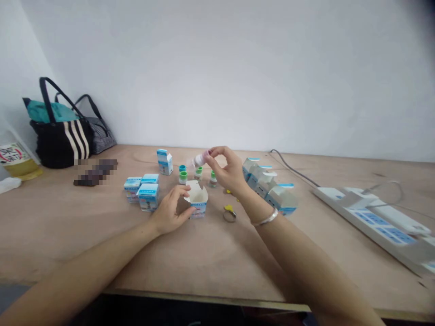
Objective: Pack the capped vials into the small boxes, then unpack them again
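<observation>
My left hand [172, 211] grips the near left side of a small white-and-blue carton [198, 210], which stands upright with its top flaps open. Above and just behind it, my right hand [227, 168] pinches a small clear vial [197, 161] by its pink cap, tilted with its base to the left. Behind the carton stand several small jars, among them a blue-capped jar [182, 169] and a green-capped jar [183, 177]. A key ring with a yellow tag [229, 213] lies right of the carton.
Several cartons [148, 197] sit at left, with another carton [165, 162] behind them. Open cartons [267, 186] lie beyond my right wrist. A power strip [377, 222] with a cable is at right; bags [64, 138], a drink bottle [20, 160] and a blurred-out dark object [95, 173] are at left.
</observation>
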Available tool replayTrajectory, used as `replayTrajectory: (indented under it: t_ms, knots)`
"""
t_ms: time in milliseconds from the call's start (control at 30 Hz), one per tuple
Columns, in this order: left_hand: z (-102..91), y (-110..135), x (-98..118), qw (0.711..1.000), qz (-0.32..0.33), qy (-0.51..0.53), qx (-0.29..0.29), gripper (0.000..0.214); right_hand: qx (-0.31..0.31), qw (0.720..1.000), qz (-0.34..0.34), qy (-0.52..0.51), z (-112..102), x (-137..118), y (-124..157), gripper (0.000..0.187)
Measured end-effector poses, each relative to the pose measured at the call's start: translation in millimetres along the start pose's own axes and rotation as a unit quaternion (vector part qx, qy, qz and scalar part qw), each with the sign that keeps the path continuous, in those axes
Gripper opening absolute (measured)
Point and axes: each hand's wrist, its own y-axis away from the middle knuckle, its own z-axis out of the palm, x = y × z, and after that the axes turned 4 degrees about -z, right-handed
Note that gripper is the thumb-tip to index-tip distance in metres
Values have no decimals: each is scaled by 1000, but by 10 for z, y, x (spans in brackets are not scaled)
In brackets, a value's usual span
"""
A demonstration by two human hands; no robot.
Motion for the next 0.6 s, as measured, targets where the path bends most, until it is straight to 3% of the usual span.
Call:
replayTrajectory:
  t_ms: [200, 433, 600]
  knots:
    - [-14, -1, -12, 1000, 4, -11, -10, 30, -117, 992, -35, -11, -288, -331, 384, 13]
    - [-6, 2, -66, 1000, 13, -2, -22, 29, -171, 984, -43, 36, -311, -259, 379, 12]
    - [-27, -17, -61, 999, 18, 1, -42, 28, -227, 970, -62, 69, -192, -248, 456, 25]
